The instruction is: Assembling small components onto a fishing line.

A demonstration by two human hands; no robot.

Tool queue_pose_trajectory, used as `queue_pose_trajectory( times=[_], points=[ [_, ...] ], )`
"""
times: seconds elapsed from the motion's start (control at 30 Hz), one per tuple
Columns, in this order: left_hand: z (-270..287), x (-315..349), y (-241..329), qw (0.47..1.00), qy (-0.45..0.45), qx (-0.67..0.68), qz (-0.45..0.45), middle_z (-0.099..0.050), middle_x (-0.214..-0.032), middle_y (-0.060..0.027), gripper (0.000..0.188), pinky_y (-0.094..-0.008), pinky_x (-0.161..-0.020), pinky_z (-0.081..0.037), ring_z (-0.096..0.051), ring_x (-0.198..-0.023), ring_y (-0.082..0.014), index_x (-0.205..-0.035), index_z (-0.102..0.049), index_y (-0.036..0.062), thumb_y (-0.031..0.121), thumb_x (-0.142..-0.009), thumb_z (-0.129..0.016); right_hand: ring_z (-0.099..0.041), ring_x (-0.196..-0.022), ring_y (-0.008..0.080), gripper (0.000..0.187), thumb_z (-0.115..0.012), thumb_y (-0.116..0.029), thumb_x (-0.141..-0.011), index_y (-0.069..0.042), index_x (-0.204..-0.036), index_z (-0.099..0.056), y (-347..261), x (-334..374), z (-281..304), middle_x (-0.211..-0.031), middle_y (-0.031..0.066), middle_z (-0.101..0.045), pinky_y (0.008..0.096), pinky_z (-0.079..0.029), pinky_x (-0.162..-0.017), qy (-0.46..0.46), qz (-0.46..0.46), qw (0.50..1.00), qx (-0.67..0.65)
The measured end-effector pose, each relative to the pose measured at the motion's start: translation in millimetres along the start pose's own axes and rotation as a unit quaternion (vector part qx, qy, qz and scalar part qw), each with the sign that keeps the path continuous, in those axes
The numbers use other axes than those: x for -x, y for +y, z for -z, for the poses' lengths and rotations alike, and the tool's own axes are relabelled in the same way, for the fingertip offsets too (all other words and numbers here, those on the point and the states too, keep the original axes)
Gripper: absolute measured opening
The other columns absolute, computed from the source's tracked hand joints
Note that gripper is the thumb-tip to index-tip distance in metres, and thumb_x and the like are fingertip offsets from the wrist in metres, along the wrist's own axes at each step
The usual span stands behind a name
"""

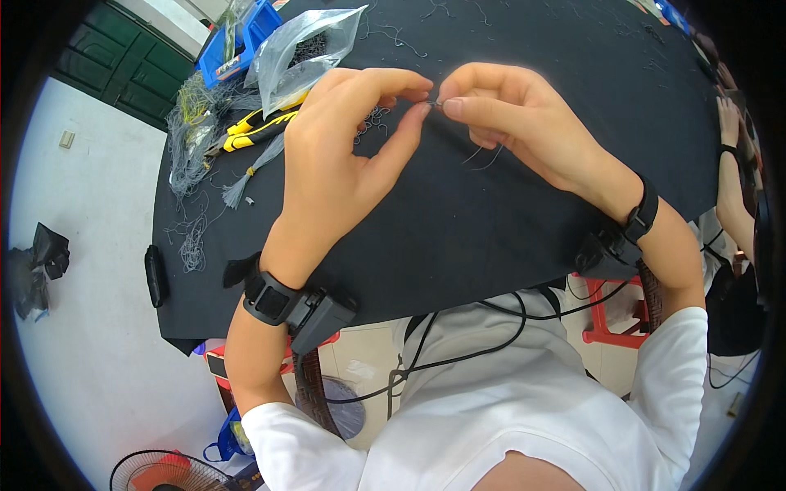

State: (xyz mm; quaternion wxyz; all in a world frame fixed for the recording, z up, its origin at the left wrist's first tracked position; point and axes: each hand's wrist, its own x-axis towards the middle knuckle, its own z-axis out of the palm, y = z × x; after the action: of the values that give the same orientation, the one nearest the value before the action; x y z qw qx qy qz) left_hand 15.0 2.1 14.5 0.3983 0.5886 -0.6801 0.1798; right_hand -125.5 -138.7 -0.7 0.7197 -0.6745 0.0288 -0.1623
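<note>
Over the black-covered table, my left hand (pixel 336 135) and my right hand (pixel 528 119) meet almost fingertip to fingertip. A tiny, thin dark piece (pixel 433 103) spans the gap between them, too small to make out fully. The left thumb and index finger close on its one end. My right thumb and index finger pinch at the other, and loose ends of thin grey line (pixel 485 159) hang below that hand. Partly hidden behind my left fingers, small dark curved pieces that look like fish hooks (pixel 373 120) lie on the cloth.
Left of my left hand lie yellow-and-black pliers (pixel 258 131), a tied bundle of grey line (pixel 250 180) and tangled line (pixel 192 131). Behind them are a clear bag (pixel 286 78) of small dark pieces and a blue bin (pixel 221 61). Another person's arm (pixel 731 180) rests at the right edge.
</note>
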Motion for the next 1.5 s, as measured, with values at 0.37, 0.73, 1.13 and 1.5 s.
queue_pose_trajectory(
  times=[0.37,0.73,1.13,1.5],
  points=[
    [-2.8,3.8,1.2,0.922,-0.072,0.263,0.274,-0.064,-0.079,-0.0025,0.013,-0.0216,-0.057,-0.041,-0.054,-0.069,-0.0057,-0.090,-0.066,0.0009,0.009,-0.082,-0.062,-0.036,-0.057,0.0021,0.017,-0.060,-0.021,-0.084,-0.006,-0.093,-0.061,2.6,-1.6,1.7,-0.062,-0.0075,-0.048,0.0178,-0.031,-0.054,0.010,0.011,1.000,0.016],
    [-3.1,3.7,1.0,0.837,-0.095,0.419,0.338,-0.065,-0.088,-0.0042,0.022,-0.0179,-0.063,-0.036,-0.050,-0.075,-0.0047,-0.091,-0.067,0.0009,0.019,-0.086,-0.057,-0.037,-0.058,0.0029,0.019,-0.061,-0.020,-0.083,-0.004,-0.094,-0.060,1.2,-1.2,1.7,-0.062,-0.0068,-0.048,0.0181,-0.029,-0.054,0.017,0.007,1.000,0.019],
    [-6.8,4.9,0.9,0.853,-0.115,0.390,0.326,-0.066,-0.087,-0.0024,0.021,-0.0176,-0.063,-0.035,-0.050,-0.074,-0.0037,-0.090,-0.067,0.0036,0.021,-0.086,-0.058,-0.040,-0.057,0.0008,0.020,-0.060,-0.017,-0.084,-0.003,-0.098,-0.061,0.0,-0.4,3.0,-0.067,-0.0045,-0.055,0.0174,-0.030,-0.052,0.010,0.020,0.998,0.061],
    [-6.8,6.0,1.8,0.865,-0.130,0.367,0.317,-0.064,-0.084,-0.0007,0.020,-0.0177,-0.062,-0.036,-0.050,-0.074,-0.0033,-0.087,-0.064,0.0049,0.023,-0.087,-0.056,-0.042,-0.058,-0.0003,0.020,-0.059,-0.018,-0.085,-0.002,-0.098,-0.061,-0.6,0.1,4.4,-0.068,-0.0042,-0.057,0.0165,-0.031,-0.052,0.018,0.036,0.994,0.100]
  ],
)
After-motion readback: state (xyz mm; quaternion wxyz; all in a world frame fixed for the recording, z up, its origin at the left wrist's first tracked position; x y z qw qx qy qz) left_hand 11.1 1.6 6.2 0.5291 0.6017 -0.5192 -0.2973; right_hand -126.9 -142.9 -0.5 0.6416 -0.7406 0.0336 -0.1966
